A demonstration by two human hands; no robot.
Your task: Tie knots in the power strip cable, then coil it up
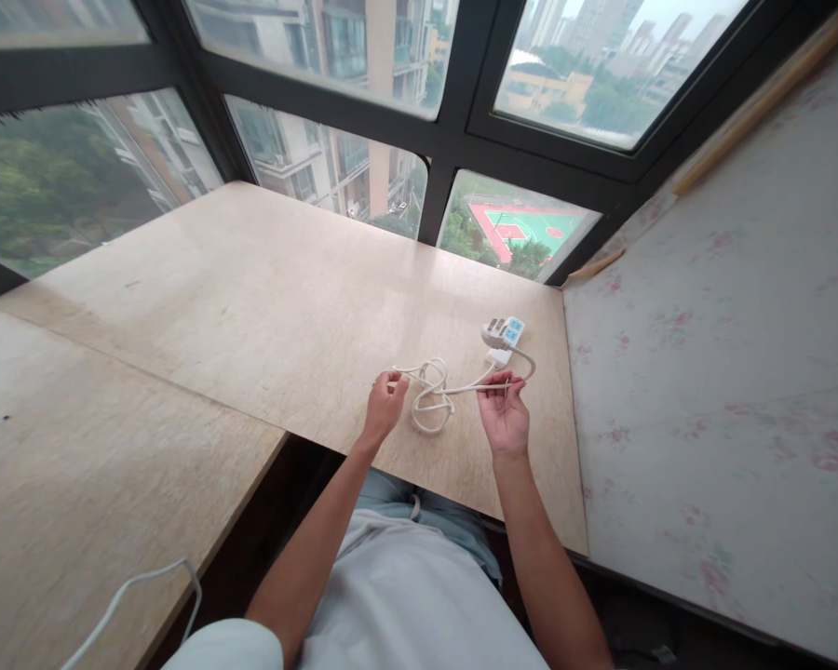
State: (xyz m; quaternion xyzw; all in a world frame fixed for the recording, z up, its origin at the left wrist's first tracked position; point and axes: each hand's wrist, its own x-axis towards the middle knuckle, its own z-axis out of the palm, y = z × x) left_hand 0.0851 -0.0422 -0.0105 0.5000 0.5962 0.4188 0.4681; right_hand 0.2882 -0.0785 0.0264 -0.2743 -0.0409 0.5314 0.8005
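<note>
A white power cord (429, 395) lies in loose tangled loops on the beige stone sill (265, 298). Its far end joins a small white power strip (504, 333) with blue sockets and a plug beside it. My left hand (385, 405) pinches the cord at the left side of the tangle. My right hand (504, 414) pinches a straight stretch of the same cord just right of the loops, below the power strip. Both hands are closed on the cord, which runs taut between them.
Dark-framed windows (453, 140) wrap the far side of the sill. A floral-patterned board (726, 372) stands to the right. Another beige surface (76, 484) lies to the left, with a white cable (140, 586) at its near edge. A dark gap opens below the sill near my lap.
</note>
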